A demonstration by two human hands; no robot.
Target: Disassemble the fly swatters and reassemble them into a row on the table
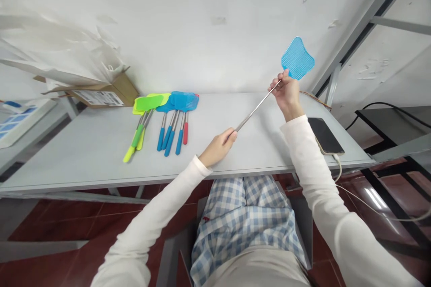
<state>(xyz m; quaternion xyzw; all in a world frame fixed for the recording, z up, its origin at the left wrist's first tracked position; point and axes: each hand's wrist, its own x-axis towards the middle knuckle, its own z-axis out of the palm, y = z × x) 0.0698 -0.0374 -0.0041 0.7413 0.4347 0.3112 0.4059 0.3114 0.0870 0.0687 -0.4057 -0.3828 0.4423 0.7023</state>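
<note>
A fly swatter with a blue mesh head and a long thin metal rod is held aslant above the table, its head up at the right. My left hand is closed round its lower end, hiding the handle. Just below the head, my right hand pinches the rod, its fingers closed. To the left lie several blue fly swatters with short rods, one red handle among them. Beside these rest several green and yellow-green fly swatters, overlapping in a pile.
A phone with a white cable lies at the table's right. An open cardboard box with white wrapping stands at the back left. The white wall rises behind the grey table. A metal frame stands at the right.
</note>
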